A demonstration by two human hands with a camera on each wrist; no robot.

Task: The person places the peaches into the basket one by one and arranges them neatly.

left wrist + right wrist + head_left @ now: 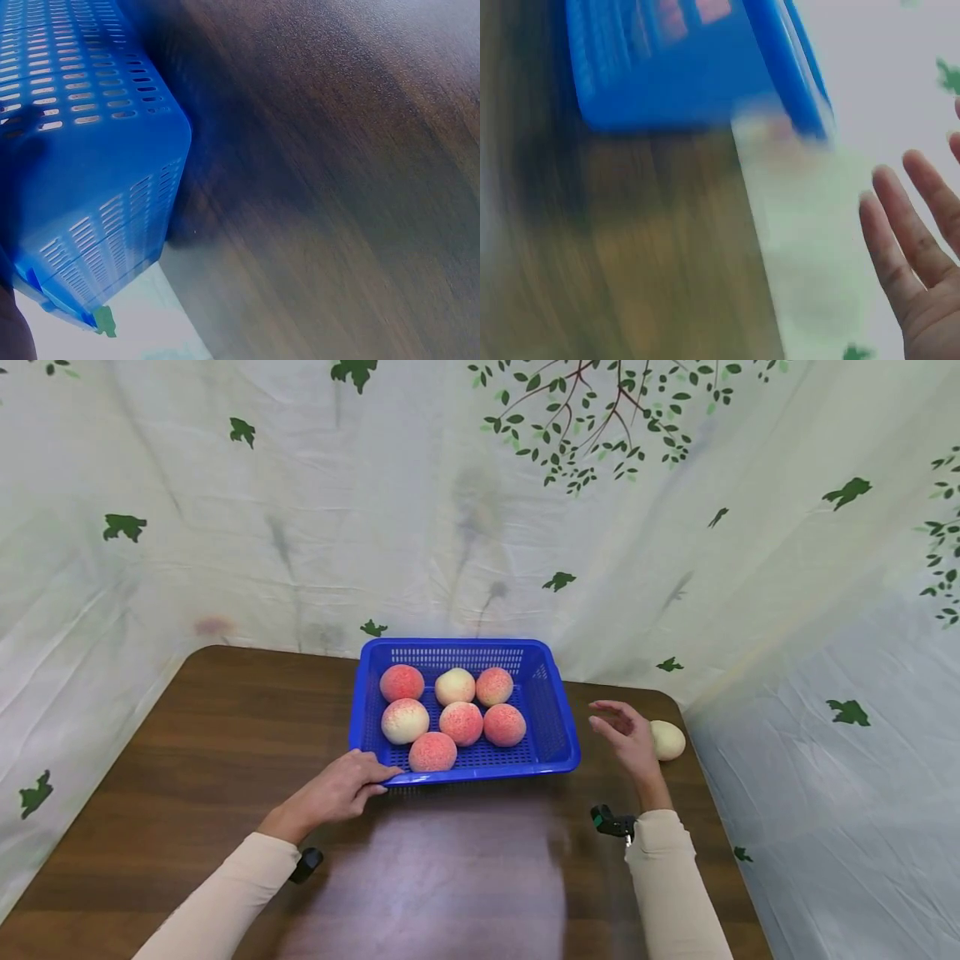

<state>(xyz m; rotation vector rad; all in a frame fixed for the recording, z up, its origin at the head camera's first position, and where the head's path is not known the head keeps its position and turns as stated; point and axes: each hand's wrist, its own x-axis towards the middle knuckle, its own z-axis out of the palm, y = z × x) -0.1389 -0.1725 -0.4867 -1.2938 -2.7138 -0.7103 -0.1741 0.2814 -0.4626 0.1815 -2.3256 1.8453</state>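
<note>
A blue plastic basket (553, 758) with slotted walls stands at the back of the table, holding several peaches, some red like the front one (432, 752), some pale like the one at left (406, 722). My left hand (351, 787) grips its rim at the front left corner, thumb below the edge. In the left wrist view the basket's wall (105, 165) fills the left side. To the right of the basket, my right hand (628, 742) holds nothing, and its fingers (900, 247) are spread in the right wrist view. Just beyond that hand lies a pale peach (668, 741), partly covered by it.
The brown wooden table (172, 793) has its right edge close beside the loose peach. A white curtain (315, 527) with green leaf prints hangs right behind the basket and along both sides.
</note>
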